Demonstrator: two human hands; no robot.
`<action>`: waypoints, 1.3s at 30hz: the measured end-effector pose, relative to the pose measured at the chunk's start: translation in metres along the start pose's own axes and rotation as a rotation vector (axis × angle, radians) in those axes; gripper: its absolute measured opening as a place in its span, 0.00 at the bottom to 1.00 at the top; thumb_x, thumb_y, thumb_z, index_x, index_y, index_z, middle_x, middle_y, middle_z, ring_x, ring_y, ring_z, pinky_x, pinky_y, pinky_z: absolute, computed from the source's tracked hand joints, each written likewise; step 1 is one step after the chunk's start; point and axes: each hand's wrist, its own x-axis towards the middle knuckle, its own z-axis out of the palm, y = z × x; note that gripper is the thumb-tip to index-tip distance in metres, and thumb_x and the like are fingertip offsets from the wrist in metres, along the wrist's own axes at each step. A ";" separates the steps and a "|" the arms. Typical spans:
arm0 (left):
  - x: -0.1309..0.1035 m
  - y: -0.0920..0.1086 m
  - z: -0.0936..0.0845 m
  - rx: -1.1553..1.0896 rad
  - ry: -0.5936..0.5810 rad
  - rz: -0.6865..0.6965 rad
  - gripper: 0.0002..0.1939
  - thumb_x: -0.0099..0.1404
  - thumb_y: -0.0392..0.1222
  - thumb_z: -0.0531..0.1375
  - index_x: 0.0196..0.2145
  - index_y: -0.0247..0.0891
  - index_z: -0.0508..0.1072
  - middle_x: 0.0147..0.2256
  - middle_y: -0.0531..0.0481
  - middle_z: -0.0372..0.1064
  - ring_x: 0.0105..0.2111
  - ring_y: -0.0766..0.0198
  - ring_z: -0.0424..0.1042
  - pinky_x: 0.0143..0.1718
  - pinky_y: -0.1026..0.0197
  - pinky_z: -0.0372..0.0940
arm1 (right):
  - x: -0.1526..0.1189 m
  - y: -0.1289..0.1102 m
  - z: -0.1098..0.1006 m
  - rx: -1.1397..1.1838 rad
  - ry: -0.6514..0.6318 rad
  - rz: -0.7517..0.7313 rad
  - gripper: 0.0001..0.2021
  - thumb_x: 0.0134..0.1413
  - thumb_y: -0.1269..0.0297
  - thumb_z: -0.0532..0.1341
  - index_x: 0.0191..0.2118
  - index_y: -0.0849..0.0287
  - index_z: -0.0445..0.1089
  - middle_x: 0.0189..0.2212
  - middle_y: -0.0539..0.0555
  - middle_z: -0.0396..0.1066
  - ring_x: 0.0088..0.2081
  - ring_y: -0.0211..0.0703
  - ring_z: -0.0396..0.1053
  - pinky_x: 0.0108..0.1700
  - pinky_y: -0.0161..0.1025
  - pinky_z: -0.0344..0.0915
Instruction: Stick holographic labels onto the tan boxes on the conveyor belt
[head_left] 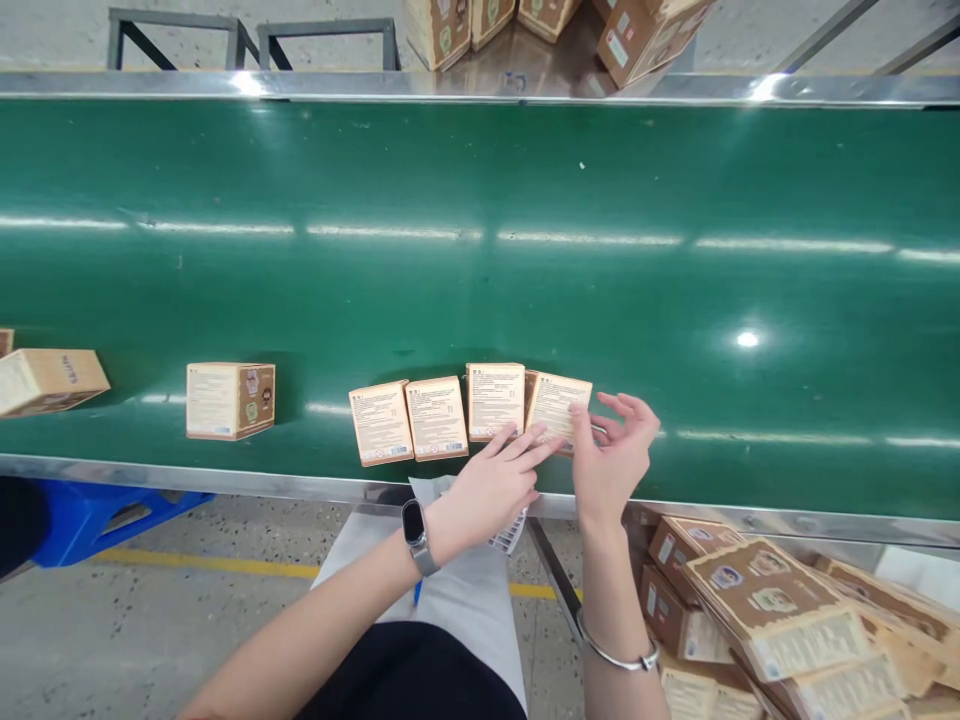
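Note:
Several small brown cardboard boxes lie in a row near the front edge of the green conveyor belt (pixel 480 200). My left hand (pixel 491 485), with a watch on its wrist, reaches its fingertips onto the rightmost box (pixel 555 400), which is tilted. A sheet of white labels (pixel 510 532) shows under this hand. My right hand (pixel 611 455), with a bangle on its wrist, touches the same box's right edge with its fingers spread. To the left of it lie three more boxes (pixel 439 418).
Two further boxes sit on the belt at the left (pixel 229 400) (pixel 49 380). A heap of the same boxes (pixel 757 600) lies at the lower right. More boxes (pixel 645 35) stand beyond the belt's far rail. A blue bin (pixel 97 515) is under the belt at left.

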 end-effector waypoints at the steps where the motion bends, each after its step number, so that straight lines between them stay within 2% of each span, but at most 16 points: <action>1: -0.001 0.000 -0.002 -0.029 0.002 0.009 0.10 0.70 0.35 0.56 0.33 0.32 0.76 0.66 0.41 0.57 0.68 0.51 0.50 0.69 0.45 0.47 | 0.002 -0.001 -0.002 -0.005 0.020 0.010 0.19 0.58 0.52 0.61 0.50 0.59 0.63 0.46 0.63 0.72 0.34 0.43 0.74 0.36 0.42 0.70; 4: -0.011 0.002 -0.011 -0.197 0.011 0.017 0.11 0.71 0.35 0.55 0.32 0.34 0.75 0.63 0.41 0.63 0.66 0.52 0.56 0.66 0.49 0.51 | 0.010 -0.005 -0.010 -0.086 -0.057 -0.147 0.21 0.61 0.52 0.58 0.54 0.60 0.62 0.50 0.66 0.71 0.43 0.50 0.74 0.44 0.48 0.71; 5: -0.018 0.004 -0.015 -0.279 0.000 -0.019 0.11 0.71 0.37 0.55 0.32 0.35 0.75 0.58 0.42 0.69 0.62 0.53 0.63 0.63 0.51 0.57 | 0.013 -0.007 -0.013 -0.140 -0.149 -0.265 0.24 0.60 0.51 0.59 0.56 0.60 0.61 0.53 0.67 0.69 0.51 0.55 0.71 0.51 0.53 0.68; 7: -0.033 0.008 -0.024 -0.445 -0.047 -0.171 0.12 0.72 0.40 0.55 0.31 0.38 0.74 0.42 0.46 0.79 0.46 0.57 0.77 0.47 0.58 0.67 | 0.018 -0.011 -0.014 -0.302 -0.386 -0.518 0.34 0.56 0.49 0.62 0.63 0.60 0.55 0.61 0.68 0.61 0.64 0.63 0.57 0.62 0.65 0.53; 9: -0.051 0.011 -0.031 -0.594 -0.083 -0.366 0.13 0.72 0.41 0.54 0.30 0.40 0.73 0.28 0.53 0.76 0.29 0.63 0.75 0.32 0.63 0.63 | 0.021 -0.014 -0.009 -0.474 -0.584 -0.703 0.43 0.54 0.51 0.64 0.68 0.61 0.45 0.66 0.68 0.53 0.69 0.68 0.44 0.65 0.73 0.36; 10: -0.059 0.012 -0.034 -0.659 -0.085 -0.452 0.13 0.71 0.42 0.54 0.29 0.40 0.72 0.25 0.54 0.74 0.25 0.65 0.71 0.29 0.64 0.60 | 0.021 -0.015 -0.005 -0.540 -0.642 -0.764 0.44 0.54 0.54 0.64 0.69 0.62 0.42 0.67 0.68 0.51 0.69 0.68 0.41 0.64 0.76 0.31; 14: -0.090 0.010 -0.034 -0.841 0.025 -0.704 0.13 0.68 0.42 0.53 0.26 0.39 0.68 0.23 0.56 0.67 0.24 0.66 0.64 0.26 0.64 0.55 | 0.010 -0.017 0.018 -0.612 -0.672 -0.891 0.43 0.52 0.65 0.63 0.69 0.64 0.42 0.63 0.69 0.59 0.69 0.68 0.43 0.62 0.79 0.23; 18: -0.110 -0.002 -0.023 -0.987 0.213 -0.906 0.14 0.65 0.47 0.53 0.25 0.39 0.65 0.20 0.57 0.59 0.22 0.67 0.58 0.24 0.65 0.53 | -0.019 -0.028 0.049 -0.541 -0.622 -0.860 0.42 0.52 0.58 0.65 0.67 0.65 0.46 0.59 0.71 0.62 0.67 0.71 0.48 0.62 0.80 0.28; 22: -0.122 -0.014 -0.023 -1.059 0.340 -0.992 0.16 0.64 0.52 0.53 0.24 0.39 0.61 0.19 0.58 0.54 0.21 0.68 0.54 0.23 0.66 0.52 | -0.049 -0.055 0.066 -0.358 -0.689 -0.764 0.41 0.57 0.51 0.63 0.68 0.63 0.45 0.65 0.70 0.55 0.68 0.68 0.46 0.64 0.75 0.38; 23: -0.124 -0.015 -0.026 -1.052 0.362 -1.002 0.17 0.64 0.53 0.53 0.24 0.39 0.60 0.20 0.58 0.54 0.21 0.68 0.54 0.23 0.66 0.52 | -0.055 -0.063 0.065 -0.290 -0.707 -0.717 0.36 0.60 0.52 0.60 0.67 0.62 0.48 0.65 0.69 0.55 0.68 0.65 0.47 0.65 0.71 0.44; 25: -0.126 -0.016 -0.035 -1.047 0.417 -1.003 0.17 0.65 0.53 0.53 0.24 0.39 0.61 0.20 0.59 0.52 0.21 0.69 0.52 0.22 0.66 0.50 | -0.064 -0.077 0.054 -0.159 -0.764 -0.600 0.23 0.65 0.56 0.56 0.62 0.58 0.58 0.60 0.65 0.63 0.63 0.57 0.59 0.62 0.59 0.60; 27: -0.126 -0.014 -0.045 -1.045 0.468 -0.983 0.17 0.66 0.53 0.54 0.25 0.39 0.62 0.20 0.59 0.52 0.21 0.69 0.52 0.22 0.66 0.50 | -0.071 -0.086 0.040 -0.081 -0.873 -0.489 0.14 0.66 0.58 0.55 0.53 0.55 0.67 0.48 0.59 0.73 0.50 0.49 0.73 0.50 0.47 0.71; 30: -0.126 -0.010 -0.057 -1.035 0.481 -0.952 0.16 0.67 0.52 0.53 0.28 0.38 0.67 0.21 0.57 0.58 0.21 0.69 0.56 0.22 0.66 0.52 | -0.080 -0.090 0.024 -0.060 -1.001 -0.415 0.09 0.65 0.59 0.56 0.41 0.54 0.71 0.35 0.53 0.76 0.34 0.43 0.75 0.35 0.38 0.73; 33: -0.126 -0.009 -0.062 -1.040 0.436 -0.922 0.11 0.64 0.49 0.57 0.33 0.39 0.71 0.23 0.55 0.65 0.23 0.67 0.61 0.25 0.66 0.56 | -0.087 -0.088 0.019 -0.044 -0.932 -0.460 0.09 0.65 0.62 0.56 0.36 0.55 0.72 0.32 0.53 0.76 0.31 0.42 0.75 0.33 0.37 0.72; 35: -0.127 -0.009 -0.063 -1.047 0.420 -0.901 0.10 0.63 0.47 0.58 0.32 0.38 0.72 0.25 0.54 0.67 0.25 0.66 0.63 0.27 0.65 0.58 | -0.092 -0.087 0.020 -0.043 -0.842 -0.512 0.08 0.65 0.63 0.57 0.36 0.55 0.73 0.32 0.53 0.77 0.32 0.43 0.75 0.34 0.37 0.72; 39: -0.131 -0.013 -0.062 -0.999 0.430 -0.913 0.18 0.64 0.49 0.57 0.20 0.38 0.62 0.20 0.58 0.55 0.22 0.69 0.55 0.24 0.66 0.51 | -0.105 -0.089 0.024 -0.058 -0.701 -0.624 0.06 0.63 0.68 0.59 0.38 0.55 0.74 0.32 0.52 0.78 0.32 0.43 0.76 0.35 0.39 0.72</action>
